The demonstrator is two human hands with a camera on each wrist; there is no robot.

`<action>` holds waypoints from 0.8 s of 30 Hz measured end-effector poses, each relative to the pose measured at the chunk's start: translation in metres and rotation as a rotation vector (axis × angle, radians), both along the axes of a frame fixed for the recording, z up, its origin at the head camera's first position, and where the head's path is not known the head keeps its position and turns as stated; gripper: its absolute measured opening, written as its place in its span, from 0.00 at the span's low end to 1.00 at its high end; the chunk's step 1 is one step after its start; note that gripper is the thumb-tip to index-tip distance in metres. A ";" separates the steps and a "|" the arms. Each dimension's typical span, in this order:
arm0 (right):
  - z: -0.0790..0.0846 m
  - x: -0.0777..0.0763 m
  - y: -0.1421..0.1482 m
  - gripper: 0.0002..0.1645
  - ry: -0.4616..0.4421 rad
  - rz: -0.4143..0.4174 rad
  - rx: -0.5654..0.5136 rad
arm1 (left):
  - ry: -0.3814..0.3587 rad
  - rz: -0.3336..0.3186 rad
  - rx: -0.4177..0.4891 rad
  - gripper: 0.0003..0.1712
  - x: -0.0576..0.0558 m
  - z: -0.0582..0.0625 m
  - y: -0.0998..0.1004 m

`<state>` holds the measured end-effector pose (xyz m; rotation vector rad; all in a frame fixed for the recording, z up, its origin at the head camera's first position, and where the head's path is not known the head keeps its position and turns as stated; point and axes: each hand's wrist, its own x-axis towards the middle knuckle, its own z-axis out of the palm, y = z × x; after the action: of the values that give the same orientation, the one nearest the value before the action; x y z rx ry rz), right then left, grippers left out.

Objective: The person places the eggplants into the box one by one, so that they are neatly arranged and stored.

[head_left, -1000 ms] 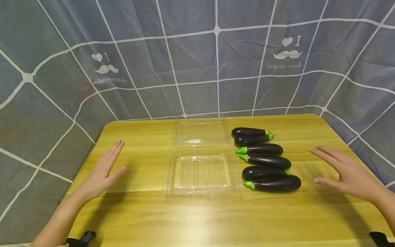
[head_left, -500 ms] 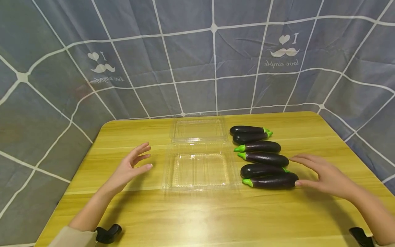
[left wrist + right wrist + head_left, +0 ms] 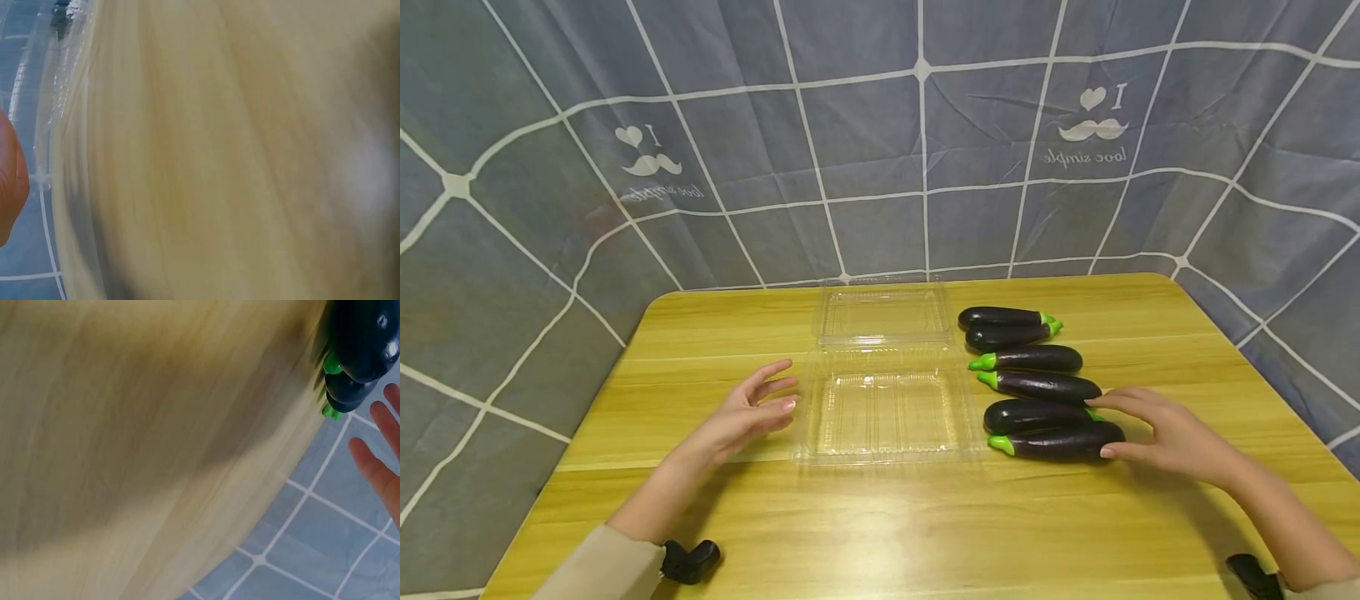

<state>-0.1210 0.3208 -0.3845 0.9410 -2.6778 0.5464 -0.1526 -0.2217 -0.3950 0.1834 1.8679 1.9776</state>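
Observation:
A clear plastic clamshell box (image 3: 887,417) lies on the table, its lid (image 3: 886,317) folded back toward the curtain. My left hand (image 3: 748,417) is just left of the tray, fingers relaxed and holding nothing. To the right of the box, several dark purple eggplants with green stems lie in a column. My right hand (image 3: 1168,437) is at the blunt end of the nearest eggplant (image 3: 1063,442), thumb and fingers spread around that end; whether they touch it is hard to tell. In the right wrist view, fingers (image 3: 369,465) appear apart, beside the eggplants (image 3: 362,337).
The wooden table (image 3: 880,533) has a light, glossy top. A grey curtain (image 3: 880,167) with white grid lines stands behind it and at both sides. Another eggplant (image 3: 1000,317) lies at the far end of the column.
My left hand has moved right, up to the box's left side. My right hand has moved left and reached the nearest eggplant's end. The box and eggplants lie as before.

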 end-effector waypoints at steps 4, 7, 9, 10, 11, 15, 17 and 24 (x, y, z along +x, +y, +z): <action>-0.004 -0.001 -0.002 0.34 -0.003 0.013 0.005 | -0.020 -0.025 0.024 0.44 -0.001 -0.002 0.003; -0.007 -0.001 -0.002 0.33 -0.007 0.012 0.006 | -0.024 -0.035 0.038 0.44 0.000 -0.004 0.004; -0.008 -0.002 -0.002 0.33 -0.016 0.012 0.005 | -0.023 -0.038 0.031 0.44 -0.001 -0.006 0.006; -0.009 -0.002 -0.002 0.32 -0.023 0.013 0.001 | -0.024 -0.039 0.029 0.45 -0.001 -0.007 0.006; -0.010 -0.002 -0.002 0.32 -0.032 0.013 -0.004 | -0.025 -0.041 0.028 0.45 -0.001 -0.007 0.006; -0.011 -0.003 -0.001 0.31 -0.071 0.021 -0.016 | -0.030 -0.041 0.020 0.45 -0.001 -0.009 0.007; -0.012 -0.003 -0.001 0.30 -0.085 0.025 -0.018 | -0.030 -0.041 0.021 0.45 -0.001 -0.009 0.007; -0.013 -0.004 -0.001 0.28 -0.112 0.034 -0.031 | -0.025 -0.040 0.024 0.46 -0.002 -0.008 0.008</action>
<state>-0.1250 0.3202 -0.3970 0.9763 -2.7469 0.6648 -0.1542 -0.2136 -0.4028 0.2004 1.8118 1.9665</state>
